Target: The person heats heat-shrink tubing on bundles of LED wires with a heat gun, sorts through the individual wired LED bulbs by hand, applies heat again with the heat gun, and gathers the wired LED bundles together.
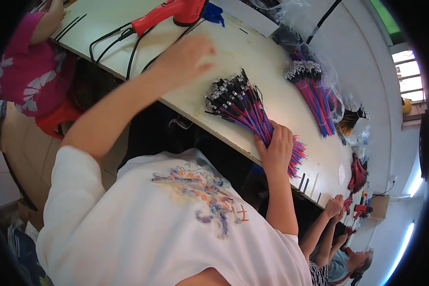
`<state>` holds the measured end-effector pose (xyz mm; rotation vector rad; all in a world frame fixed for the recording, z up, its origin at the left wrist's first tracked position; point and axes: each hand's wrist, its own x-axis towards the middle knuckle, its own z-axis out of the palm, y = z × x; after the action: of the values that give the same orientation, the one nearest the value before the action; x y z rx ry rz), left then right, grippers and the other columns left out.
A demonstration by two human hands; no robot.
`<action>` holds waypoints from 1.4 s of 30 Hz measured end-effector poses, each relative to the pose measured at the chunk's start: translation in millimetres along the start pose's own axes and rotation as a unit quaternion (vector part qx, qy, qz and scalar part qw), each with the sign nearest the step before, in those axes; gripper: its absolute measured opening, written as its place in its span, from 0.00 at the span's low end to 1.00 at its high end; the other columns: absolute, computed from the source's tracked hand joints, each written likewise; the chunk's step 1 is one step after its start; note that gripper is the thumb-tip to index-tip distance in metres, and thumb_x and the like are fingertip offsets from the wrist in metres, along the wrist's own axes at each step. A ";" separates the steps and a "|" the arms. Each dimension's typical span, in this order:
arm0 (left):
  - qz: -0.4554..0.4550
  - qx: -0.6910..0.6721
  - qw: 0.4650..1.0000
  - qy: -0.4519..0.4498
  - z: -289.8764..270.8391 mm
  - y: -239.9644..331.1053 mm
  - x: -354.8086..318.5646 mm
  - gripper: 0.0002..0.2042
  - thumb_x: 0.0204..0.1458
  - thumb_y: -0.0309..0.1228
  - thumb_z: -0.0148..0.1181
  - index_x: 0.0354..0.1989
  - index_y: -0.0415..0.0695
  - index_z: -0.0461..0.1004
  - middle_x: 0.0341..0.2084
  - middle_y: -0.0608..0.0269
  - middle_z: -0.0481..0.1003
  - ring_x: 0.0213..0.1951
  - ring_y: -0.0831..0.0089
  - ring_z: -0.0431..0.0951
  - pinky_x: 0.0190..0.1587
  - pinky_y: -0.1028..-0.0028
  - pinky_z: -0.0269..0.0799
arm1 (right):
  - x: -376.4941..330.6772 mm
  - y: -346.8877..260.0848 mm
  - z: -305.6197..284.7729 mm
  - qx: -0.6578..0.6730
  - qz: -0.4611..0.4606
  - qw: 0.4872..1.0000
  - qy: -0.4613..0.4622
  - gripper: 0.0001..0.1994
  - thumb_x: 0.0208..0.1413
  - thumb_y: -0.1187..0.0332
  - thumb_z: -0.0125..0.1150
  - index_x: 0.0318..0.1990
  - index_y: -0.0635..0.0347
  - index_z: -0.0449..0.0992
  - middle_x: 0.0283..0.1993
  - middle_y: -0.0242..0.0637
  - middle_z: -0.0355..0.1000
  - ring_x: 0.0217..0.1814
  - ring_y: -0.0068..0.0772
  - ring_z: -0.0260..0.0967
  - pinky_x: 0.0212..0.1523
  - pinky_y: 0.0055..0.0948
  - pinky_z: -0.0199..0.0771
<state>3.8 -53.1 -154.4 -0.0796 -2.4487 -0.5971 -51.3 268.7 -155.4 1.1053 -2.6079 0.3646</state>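
Observation:
A thick bundle of red, blue and black wires [252,112] with small clear-and-white connectors fanned out at one end lies on the pale table in front of me. My right hand [277,145] is closed round its bare-wire end, thumb on the near side. Over the table to the left of the connectors, my left hand [188,57] is raised and smeared by motion. Its fingers look bent, but whether anything is in them cannot be made out. Beyond it lies a red heat gun [171,13] with black cables.
The table [252,52] runs diagonally to the lower right. More tied wire bundles [314,90] lie near the wall, partly in clear plastic. A blue cloth [213,14] is beside the heat gun. Co-workers' hands [334,206] work at the right; a person in pink [33,71] sits at the left.

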 end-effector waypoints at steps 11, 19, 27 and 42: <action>0.077 0.092 0.993 -0.010 16.9 -14.7 -35.5 0.13 0.48 0.29 0.59 0.44 0.44 0.72 0.35 0.57 0.72 0.42 0.58 0.72 0.46 0.64 0.68 | 3.9 1.6 4.2 -0.052 -0.023 0.997 0.047 0.24 0.44 0.64 0.67 0.48 0.66 0.69 0.53 0.48 0.67 0.59 0.52 0.61 0.57 0.45 0.60; -0.004 0.171 0.981 0.088 5.7 -38.7 -13.7 0.15 0.45 0.25 0.63 0.43 0.47 0.74 0.48 0.66 0.69 0.51 0.64 0.69 0.51 0.65 0.65 | -23.2 -16.6 -12.6 0.004 -0.032 0.999 -0.001 0.39 0.30 0.55 0.76 0.53 0.62 0.67 0.51 0.48 0.66 0.57 0.50 0.62 0.57 0.43 0.60; 0.010 -0.016 0.986 0.166 -12.7 13.1 -53.0 0.08 0.46 0.18 0.58 0.34 0.43 0.77 0.39 0.63 0.74 0.44 0.64 0.73 0.47 0.69 0.67 | -42.0 -16.6 -6.0 -0.015 -0.052 0.998 0.031 0.29 0.28 0.67 0.75 0.45 0.58 0.72 0.39 0.37 0.70 0.44 0.43 0.67 0.46 0.38 0.67; -0.017 -0.293 0.951 -0.093 -32.1 73.6 -19.0 0.22 0.46 0.30 0.65 0.52 0.43 0.70 0.46 0.63 0.75 0.49 0.73 0.72 0.53 0.73 0.67 | 46.8 -16.5 -82.7 0.475 0.184 0.860 0.031 0.11 0.43 0.75 0.68 0.35 0.63 0.74 0.27 0.34 0.72 0.31 0.26 0.72 0.35 0.27 0.71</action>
<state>51.1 0.4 -113.1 -0.3457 -2.3664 -1.3697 -57.1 254.7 -60.1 0.7383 -2.5503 1.8766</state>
